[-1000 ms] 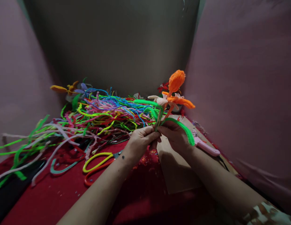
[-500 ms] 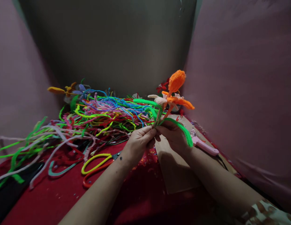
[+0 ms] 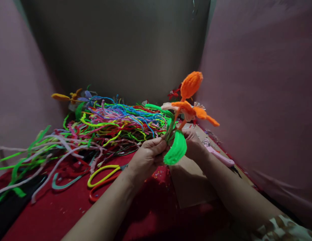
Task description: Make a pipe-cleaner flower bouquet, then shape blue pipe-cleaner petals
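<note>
Centrally, over a red surface [image 3: 153, 214] near a heap of fuzzy wires [image 3: 120, 117], a flower bunch [image 3: 184, 107] has its stems [image 3: 169, 136] pinched in the left hand [image 3: 148, 153], with the right hand [image 3: 195, 145] beside them, its grip hidden by a green leaf [image 3: 176, 149].

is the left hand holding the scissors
No, the left hand grips the flower stems, and the scissors lie on the red cloth.
</note>
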Motion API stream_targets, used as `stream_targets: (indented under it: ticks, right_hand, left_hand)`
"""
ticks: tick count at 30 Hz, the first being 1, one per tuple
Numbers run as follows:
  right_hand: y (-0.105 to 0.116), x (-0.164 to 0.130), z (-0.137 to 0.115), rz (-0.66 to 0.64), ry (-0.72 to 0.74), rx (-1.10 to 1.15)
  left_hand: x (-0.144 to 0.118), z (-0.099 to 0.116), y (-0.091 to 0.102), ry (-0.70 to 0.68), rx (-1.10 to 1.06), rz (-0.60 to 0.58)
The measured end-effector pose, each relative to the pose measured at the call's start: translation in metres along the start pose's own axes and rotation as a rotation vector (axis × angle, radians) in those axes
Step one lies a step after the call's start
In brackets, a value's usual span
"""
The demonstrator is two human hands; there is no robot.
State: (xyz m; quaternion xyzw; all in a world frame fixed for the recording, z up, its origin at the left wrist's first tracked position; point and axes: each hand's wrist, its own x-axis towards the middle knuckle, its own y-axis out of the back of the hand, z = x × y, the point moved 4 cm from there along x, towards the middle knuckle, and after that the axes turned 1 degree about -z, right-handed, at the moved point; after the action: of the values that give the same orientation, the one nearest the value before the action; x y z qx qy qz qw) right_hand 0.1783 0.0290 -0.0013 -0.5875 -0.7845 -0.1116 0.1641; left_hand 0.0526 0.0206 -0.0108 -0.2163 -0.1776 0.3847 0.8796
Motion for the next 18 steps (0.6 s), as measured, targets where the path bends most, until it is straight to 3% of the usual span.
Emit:
stream_targets:
  ticks: [4, 7, 11, 15, 18]
  right_hand:
    - [-0.001, 0.002, 0.003, -0.108, -0.039, 0.149]
    - [-0.006, 0.002, 0.000, -0.138, -0.043, 0.193]
    - [-0.018, 0.000, -0.004, -0.205, 0.006, 0.294]
    - [-0.023, -0.003, -0.007, -0.101, 0.032, 0.328]
    - [-0.021, -0.005, -0.011, 0.012, 0.048, 0.310]
  left_hand:
    - [-0.003, -0.007, -0.003, 0.081, -0.078, -0.035]
    - [-0.006, -0.014, -0.004, 0.176, -0.115, -0.135]
    - [-0.007, -0.017, -0.003, 0.172, -0.167, -0.247]
    - [-0.007, -0.013, -0.007, 0.170, -0.155, -0.263]
    - [-0.007, -0.002, -0.013, 0.113, -0.027, -0.181]
